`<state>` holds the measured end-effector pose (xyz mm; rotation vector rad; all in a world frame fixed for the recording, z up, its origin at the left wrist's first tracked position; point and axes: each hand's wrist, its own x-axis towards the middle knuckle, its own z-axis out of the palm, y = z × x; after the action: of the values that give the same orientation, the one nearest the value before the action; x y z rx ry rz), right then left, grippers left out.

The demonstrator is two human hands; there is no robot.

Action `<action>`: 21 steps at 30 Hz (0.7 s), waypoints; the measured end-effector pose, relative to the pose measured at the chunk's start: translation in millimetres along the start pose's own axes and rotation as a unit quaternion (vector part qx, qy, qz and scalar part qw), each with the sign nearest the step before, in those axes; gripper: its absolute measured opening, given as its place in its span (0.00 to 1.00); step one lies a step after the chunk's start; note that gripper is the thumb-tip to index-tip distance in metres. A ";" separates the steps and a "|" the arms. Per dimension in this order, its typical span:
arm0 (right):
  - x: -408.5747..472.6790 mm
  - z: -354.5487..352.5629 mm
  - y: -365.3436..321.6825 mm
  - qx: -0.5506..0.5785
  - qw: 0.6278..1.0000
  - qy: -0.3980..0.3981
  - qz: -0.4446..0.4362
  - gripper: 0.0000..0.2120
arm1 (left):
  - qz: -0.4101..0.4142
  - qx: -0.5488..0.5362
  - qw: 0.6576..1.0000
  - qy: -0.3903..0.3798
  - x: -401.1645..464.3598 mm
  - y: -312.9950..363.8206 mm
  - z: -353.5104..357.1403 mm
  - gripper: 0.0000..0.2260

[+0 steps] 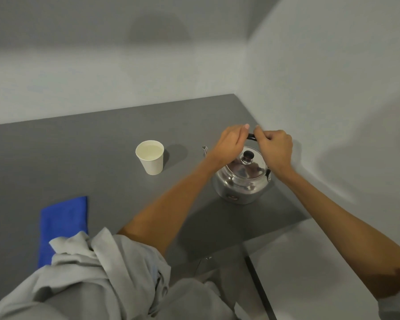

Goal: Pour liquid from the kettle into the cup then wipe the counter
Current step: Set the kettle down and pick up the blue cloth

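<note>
Both hands, left hand (pixel 230 144) and right hand (pixel 275 146), curl fingers around the kettle (pixel 240 181) handle (pixel 251 136).

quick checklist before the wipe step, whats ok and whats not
1. Cup holds liquid: ok.
2. Kettle upright on the counter: ok.
3. Lid seated on kettle: ok.
4. Hands free: not ok, left hand and right hand are both at the handle.
5. Blue cloth in reach at near left: ok, partly under the sleeve.
6. Spills on counter: cannot tell.
</note>
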<state>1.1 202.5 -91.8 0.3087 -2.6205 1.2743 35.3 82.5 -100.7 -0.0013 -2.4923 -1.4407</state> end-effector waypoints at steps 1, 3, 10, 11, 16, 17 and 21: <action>-0.2 -0.1 0.1 -0.001 1.000 0.001 0.002 0.27 | -0.003 0.001 1.000 0.000 -0.1 0.2 0.4 0.22; -0.6 -0.7 -0.2 -0.002 1.000 0.002 0.005 0.27 | -0.010 -0.001 1.000 -0.005 -0.2 -0.4 1.5 0.22; 4.0 -4.1 2.9 -0.042 0.998 -0.036 -0.027 0.26 | -0.014 0.002 1.000 -0.017 0.5 -2.7 -0.5 0.22; 5.8 -6.0 2.1 -0.073 0.995 -0.055 -0.034 0.26 | -0.013 0.015 1.000 -0.022 0.1 -3.2 -0.6 0.22; 19.0 -18.5 -20.1 -0.182 0.973 -0.072 -0.119 0.26 | -0.007 0.121 0.993 -0.003 -5.9 -3.7 -11.5 0.18; 21.4 -20.2 -28.8 -0.179 0.971 -0.079 -0.141 0.24 | 0.002 0.131 0.991 0.004 -7.4 -2.3 -18.3 0.18; 22.7 -18.1 -72.1 -0.128 0.956 -0.150 -0.216 0.17 | 0.031 0.160 0.986 0.032 -25.8 6.7 -61.4 0.16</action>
<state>1.2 171.1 -20.7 1.0297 -2.6982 0.7841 75.0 36.9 -71.7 0.0269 -2.6145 -0.9869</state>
